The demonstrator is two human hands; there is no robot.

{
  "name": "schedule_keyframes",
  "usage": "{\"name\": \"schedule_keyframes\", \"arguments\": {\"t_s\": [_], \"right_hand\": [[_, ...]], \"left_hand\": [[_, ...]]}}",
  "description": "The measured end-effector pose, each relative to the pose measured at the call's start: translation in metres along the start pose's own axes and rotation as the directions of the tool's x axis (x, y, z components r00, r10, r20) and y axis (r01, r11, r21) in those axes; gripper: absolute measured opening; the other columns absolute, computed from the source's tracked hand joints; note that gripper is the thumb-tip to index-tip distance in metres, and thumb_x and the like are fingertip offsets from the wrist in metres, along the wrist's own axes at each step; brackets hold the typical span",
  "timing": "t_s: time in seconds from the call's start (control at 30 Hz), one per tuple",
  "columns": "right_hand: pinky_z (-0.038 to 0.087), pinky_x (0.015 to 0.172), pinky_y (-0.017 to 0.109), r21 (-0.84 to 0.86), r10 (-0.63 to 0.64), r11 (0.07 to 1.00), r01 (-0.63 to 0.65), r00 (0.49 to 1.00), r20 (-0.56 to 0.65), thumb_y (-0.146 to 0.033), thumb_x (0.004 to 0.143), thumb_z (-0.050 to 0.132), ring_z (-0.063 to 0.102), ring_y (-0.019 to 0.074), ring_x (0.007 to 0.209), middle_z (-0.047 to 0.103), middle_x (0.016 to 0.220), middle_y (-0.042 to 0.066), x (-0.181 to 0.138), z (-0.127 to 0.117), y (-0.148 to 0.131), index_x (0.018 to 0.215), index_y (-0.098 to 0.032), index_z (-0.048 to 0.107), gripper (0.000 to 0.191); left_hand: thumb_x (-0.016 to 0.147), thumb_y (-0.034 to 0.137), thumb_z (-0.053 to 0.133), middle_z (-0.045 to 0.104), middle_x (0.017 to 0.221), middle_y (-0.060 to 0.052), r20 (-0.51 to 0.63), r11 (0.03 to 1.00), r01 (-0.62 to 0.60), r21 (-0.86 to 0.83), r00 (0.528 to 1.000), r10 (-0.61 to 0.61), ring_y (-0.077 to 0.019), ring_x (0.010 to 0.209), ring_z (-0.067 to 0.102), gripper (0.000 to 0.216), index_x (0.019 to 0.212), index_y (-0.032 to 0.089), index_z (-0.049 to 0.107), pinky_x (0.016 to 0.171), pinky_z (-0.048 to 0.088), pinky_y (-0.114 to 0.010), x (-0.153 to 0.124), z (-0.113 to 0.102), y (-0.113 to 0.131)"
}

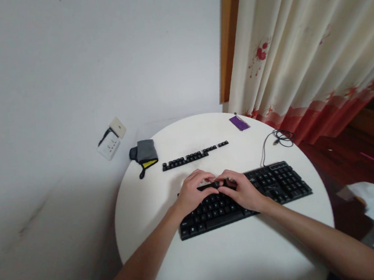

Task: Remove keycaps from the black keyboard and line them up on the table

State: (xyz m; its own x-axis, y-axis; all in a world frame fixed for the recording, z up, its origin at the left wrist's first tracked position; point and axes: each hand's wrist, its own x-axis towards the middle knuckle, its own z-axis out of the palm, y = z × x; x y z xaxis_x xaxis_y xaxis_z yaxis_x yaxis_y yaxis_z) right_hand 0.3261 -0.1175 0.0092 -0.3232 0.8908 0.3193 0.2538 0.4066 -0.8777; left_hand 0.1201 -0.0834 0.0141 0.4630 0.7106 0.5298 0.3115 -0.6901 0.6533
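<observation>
We are seeing the left hand point(195, 191) and right hand point(241, 191) curved half-open, close together over the black keyboard point(270, 184) on a round white table point(235, 253) near loose keycaps point(192, 158), though whether either hand is gripping anything we cannot tell.

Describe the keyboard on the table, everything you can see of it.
The keyboard is long, black and plastic-looking, with pale markings on many keys. A wide space bar runs along its near edge, and a number block fills the right end. It lies on the white table, keys up, slanted so its right end is farther away. A thin dark cable leaves its back edge. The left hand and right hand hide part of it; whether their fingers touch it is unclear.
</observation>
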Motion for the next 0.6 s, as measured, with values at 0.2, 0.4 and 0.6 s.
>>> {"name": "schedule_keyframes", "arguments": {"t_s": [0.2,0.4,0.6], "right_hand": [[0.044,0.066,0.028,-0.171,0.015,0.985,-0.026,0.998,-0.066,-0.031,0.087,0.063,0.056,0.0164,0.072,0.066,0.081,0.003,0.027,-0.01,0.004,0.091,-0.02,0.071,0.015],[0.042,0.067,0.028,-0.435,0.086,0.894,-0.103,0.995,-0.057,-0.021,0.083,0.061,0.058,0.0165,0.067,0.07,0.076,0.004,0.075,-0.024,0.041,0.078,-0.016,0.071,0.013],[0.046,0.075,0.029,-0.487,0.176,0.86,-0.152,0.984,0.003,-0.019,0.084,0.06,0.067,0.0206,0.079,0.075,0.089,0.009,0.09,-0.018,0.05,0.095,-0.015,0.075,0.019]], "left_hand": [[0.083,0.039,0.071,0.069,0.097,-0.006,-0.06,0.999,0.052,-0.004,0.997,-0.052,-0.0175,0.086,0.064,0.037,0.114,0.021,0.062,0.078,0.05,-0.031,0.001,-0.005,-0.004],[0.096,0.03,0.051,0.07,0.095,-0.006,-0.283,0.978,0.207,0.026,0.94,-0.191,-0.0157,0.087,0.065,0.024,0.113,0.018,0.062,0.072,0.049,-0.027,0.004,-0.017,-0.015],[0.095,0.028,0.047,0.072,0.087,-0.004,-0.393,0.942,0.331,0.05,0.874,-0.286,-0.0161,0.081,0.067,0.023,0.101,0.018,0.066,0.071,0.051,-0.027,0.006,-0.031,-0.043]]}}
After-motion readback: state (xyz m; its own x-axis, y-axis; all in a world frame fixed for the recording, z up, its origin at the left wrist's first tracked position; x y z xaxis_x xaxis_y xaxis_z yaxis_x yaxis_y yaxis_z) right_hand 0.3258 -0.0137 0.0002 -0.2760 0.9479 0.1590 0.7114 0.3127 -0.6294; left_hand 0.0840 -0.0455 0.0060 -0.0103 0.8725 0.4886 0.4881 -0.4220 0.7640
